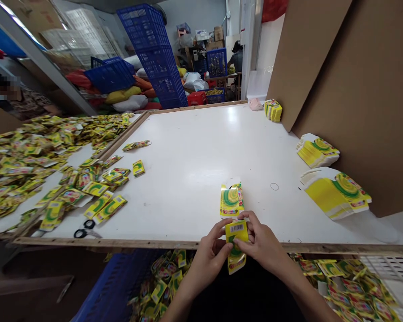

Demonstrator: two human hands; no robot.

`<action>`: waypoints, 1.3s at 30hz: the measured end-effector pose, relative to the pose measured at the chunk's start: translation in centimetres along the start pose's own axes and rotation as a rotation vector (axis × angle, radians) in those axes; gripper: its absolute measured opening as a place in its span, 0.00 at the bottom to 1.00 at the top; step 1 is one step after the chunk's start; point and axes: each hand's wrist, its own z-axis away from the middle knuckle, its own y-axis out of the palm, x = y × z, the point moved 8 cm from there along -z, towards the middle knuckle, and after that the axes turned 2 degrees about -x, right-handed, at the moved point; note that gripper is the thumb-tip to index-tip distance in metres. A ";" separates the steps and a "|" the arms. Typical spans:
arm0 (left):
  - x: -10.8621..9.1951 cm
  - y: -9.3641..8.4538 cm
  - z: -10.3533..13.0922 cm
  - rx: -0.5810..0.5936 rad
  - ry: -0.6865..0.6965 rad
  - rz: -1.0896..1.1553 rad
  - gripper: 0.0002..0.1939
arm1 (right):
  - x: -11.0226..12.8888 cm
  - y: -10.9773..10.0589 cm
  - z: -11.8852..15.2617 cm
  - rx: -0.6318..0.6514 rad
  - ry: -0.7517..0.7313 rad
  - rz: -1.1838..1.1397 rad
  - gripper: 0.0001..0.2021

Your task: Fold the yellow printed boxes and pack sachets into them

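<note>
Between both hands, just over the table's front edge, is a small yellow and green printed carton [237, 229] with a barcode near its top. My left hand [212, 250] grips its left side, thumb on the front face. On the other side my right hand [260, 241] pinches it, thumb pressed near the middle. Whether the carton is flat or opened out, I cannot tell. Directly beyond the fingers, a small stack of flat yellow cartons [231, 199] lies on the white table [195, 179].
Stacks of flat cartons [336, 192] stand at the right by a cardboard sheet [372, 112]. Scissors [86, 229] and scattered filled cartons [97, 203] lie left, with a large heap [36, 152] past a wooden strip. Crates of cartons [352, 286] sit below the edge. People are behind.
</note>
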 end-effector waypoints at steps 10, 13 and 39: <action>-0.6 -0.8 0.0 0.008 0.022 0.139 0.23 | -0.3 -1.4 0.2 -0.125 -0.152 -0.053 0.11; -0.7 0.0 -0.3 0.025 0.052 0.184 0.22 | 0.2 -2.3 0.8 -0.225 -0.204 -0.114 0.11; -3.1 1.5 -0.7 0.051 0.694 -0.721 0.21 | -3.7 -3.1 -0.1 -0.409 0.111 -0.531 0.24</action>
